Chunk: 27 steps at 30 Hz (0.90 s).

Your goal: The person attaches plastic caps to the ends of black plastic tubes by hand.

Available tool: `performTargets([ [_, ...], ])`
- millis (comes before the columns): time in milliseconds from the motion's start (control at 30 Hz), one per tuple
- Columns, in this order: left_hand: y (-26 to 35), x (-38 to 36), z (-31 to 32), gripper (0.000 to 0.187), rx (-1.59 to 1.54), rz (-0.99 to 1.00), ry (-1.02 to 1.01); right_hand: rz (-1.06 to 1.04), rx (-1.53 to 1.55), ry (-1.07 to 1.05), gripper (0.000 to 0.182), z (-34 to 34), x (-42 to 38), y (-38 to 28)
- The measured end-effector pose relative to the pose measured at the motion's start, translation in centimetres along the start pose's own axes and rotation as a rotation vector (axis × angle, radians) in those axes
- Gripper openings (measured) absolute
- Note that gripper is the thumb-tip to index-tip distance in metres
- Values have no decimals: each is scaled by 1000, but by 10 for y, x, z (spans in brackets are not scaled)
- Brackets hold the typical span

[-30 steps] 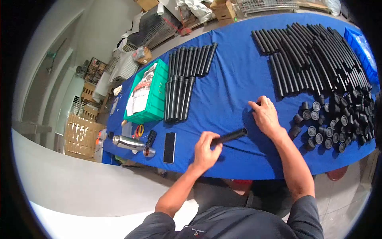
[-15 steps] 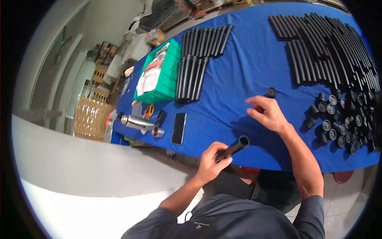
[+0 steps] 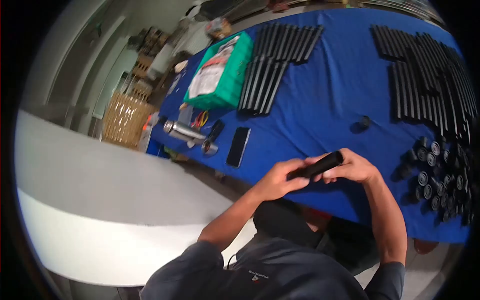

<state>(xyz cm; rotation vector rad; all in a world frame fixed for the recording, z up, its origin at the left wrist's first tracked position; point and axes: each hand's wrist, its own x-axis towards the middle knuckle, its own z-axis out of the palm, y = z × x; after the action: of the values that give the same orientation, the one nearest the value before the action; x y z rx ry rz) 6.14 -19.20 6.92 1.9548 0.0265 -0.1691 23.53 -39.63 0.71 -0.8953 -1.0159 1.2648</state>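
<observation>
Above the table's near edge, a short black tube [image 3: 326, 164] is held at a slant, its wider end up and to the right. My left hand [image 3: 280, 181] is wrapped round its lower end. My right hand [image 3: 356, 167] grips the tube near the wider end, with fingers partly hidden behind it. A single black cap-like fitting [image 3: 365, 121] lies on the blue cloth [image 3: 327, 105] beyond my right hand. Many similar round black fittings [image 3: 436, 182] are heaped to the right.
Long black tubes [image 3: 420, 90] lie in rows at the far right. Flared black tubes [image 3: 262, 87] lie beside a green crate [image 3: 232, 85] holding a white bag [image 3: 212, 75]. A phone [image 3: 238, 146], a steel flask [image 3: 184, 131] and yellow-handled tool [image 3: 201, 119] are at left.
My right hand has come down from above the cloth onto the tube. My left hand has raised the tube slightly and turned it flatter. The camera view has shifted.
</observation>
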Motion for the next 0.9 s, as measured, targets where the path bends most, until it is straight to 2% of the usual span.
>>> performTargets([
  [67,5,-9,7,50,-443,-175,-168,-36,-8,-155,34,-5,-1,2],
  [200,-26,-35,9,50,-613,-208,-288,47,45,-281,31,9,1,8],
  [300,-41,-46,5,49,-653,-270,-323,59,-24,-361,42,7,12,24],
  [400,-48,-49,13,50,-718,-286,-306,72,-26,-376,44,7,13,24],
  [633,-53,-47,26,50,-853,-272,-317,82,-13,-295,30,7,9,17],
  [733,-59,-46,25,47,-899,-265,-327,75,-31,-285,34,4,8,16],
  [833,-47,-42,23,50,-1026,-295,-295,15,122,-47,42,6,-4,-4],
  [867,-38,-40,24,49,-1105,-297,-247,-41,53,63,43,0,-1,0],
  [900,-31,-39,23,49,-1184,-301,-198,-72,148,111,36,-4,2,5],
])
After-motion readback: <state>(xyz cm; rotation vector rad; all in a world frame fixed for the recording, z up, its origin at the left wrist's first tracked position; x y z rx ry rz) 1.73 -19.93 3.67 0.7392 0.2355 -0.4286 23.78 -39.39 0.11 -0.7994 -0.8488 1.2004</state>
